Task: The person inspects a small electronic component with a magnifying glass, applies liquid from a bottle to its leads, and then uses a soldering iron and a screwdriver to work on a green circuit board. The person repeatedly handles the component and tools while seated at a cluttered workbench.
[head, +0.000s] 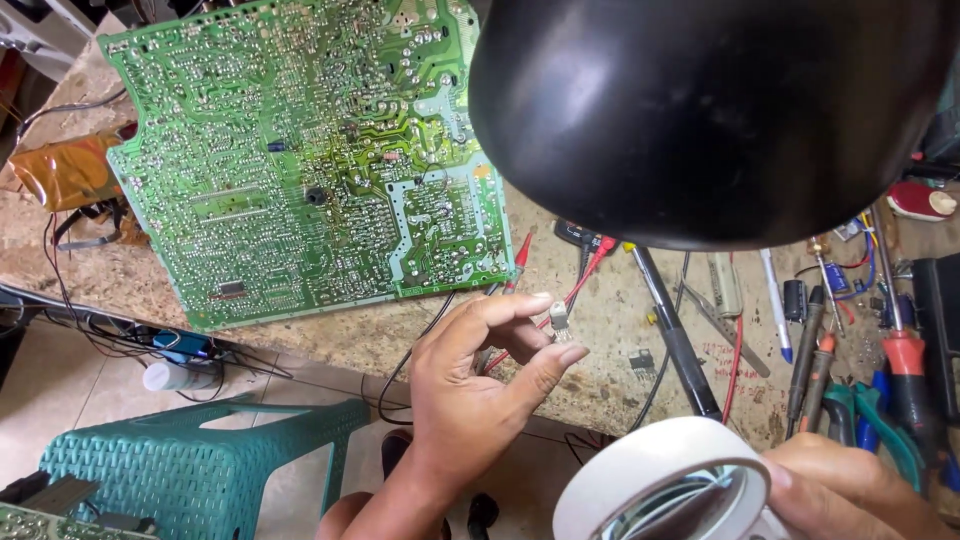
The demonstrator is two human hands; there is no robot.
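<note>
My left hand (475,385) pinches a small flat electronic component with short metal legs (559,322) between thumb and forefinger, held up above the front edge of the stone worktop. My right hand (850,490), at the lower right, grips a round white-rimmed magnifying glass (665,485) just below and to the right of the component. A large green circuit board (300,150) lies solder side up on the worktop, left of and beyond my left hand.
A black lamp shade (700,110) hangs across the upper right. Multimeter probes (590,265), screwdrivers (905,360), pliers (865,415) and pens crowd the worktop's right side. A small black chip (641,361) lies near them. A teal plastic stool (200,465) stands below.
</note>
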